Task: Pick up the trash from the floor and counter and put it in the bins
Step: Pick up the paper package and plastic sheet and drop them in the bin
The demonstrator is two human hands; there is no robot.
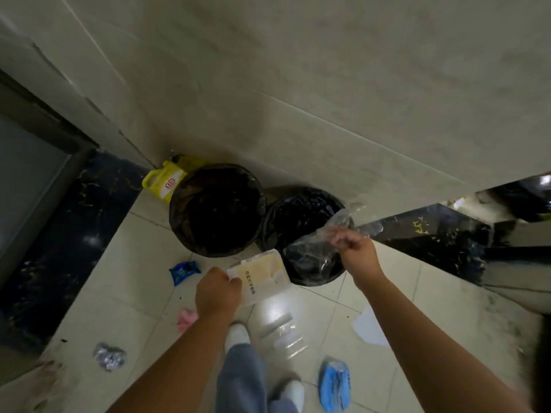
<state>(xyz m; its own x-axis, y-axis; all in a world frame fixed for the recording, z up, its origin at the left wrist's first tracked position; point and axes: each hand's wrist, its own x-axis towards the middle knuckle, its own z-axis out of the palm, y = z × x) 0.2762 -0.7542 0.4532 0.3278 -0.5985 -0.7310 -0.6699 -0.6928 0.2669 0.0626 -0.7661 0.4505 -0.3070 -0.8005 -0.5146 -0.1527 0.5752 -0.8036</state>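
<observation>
Two round bins lined with black bags stand against the wall: the left bin (pixel 217 208) and the right bin (pixel 301 213). My left hand (pixel 217 292) grips a pale yellow and white food package (pixel 262 274) just in front of the bins. My right hand (pixel 356 248) pinches a clear plastic wrapper (pixel 316 244) that hangs over the right bin's opening. Loose trash lies on the tiled floor: a blue wrapper (pixel 183 272), a pink scrap (pixel 187 318), a crumpled silver wrapper (pixel 109 356), a clear plastic bag (pixel 283 332), a white paper (pixel 369 326) and a blue shoe cover (pixel 334 383).
A yellow detergent jug (pixel 165 181) stands behind the left bin in the corner. A dark marble counter edge (pixel 432 231) runs at the right. A dark marble threshold (pixel 74 234) and door lie at the left. My legs and white shoes (pixel 238 335) are below.
</observation>
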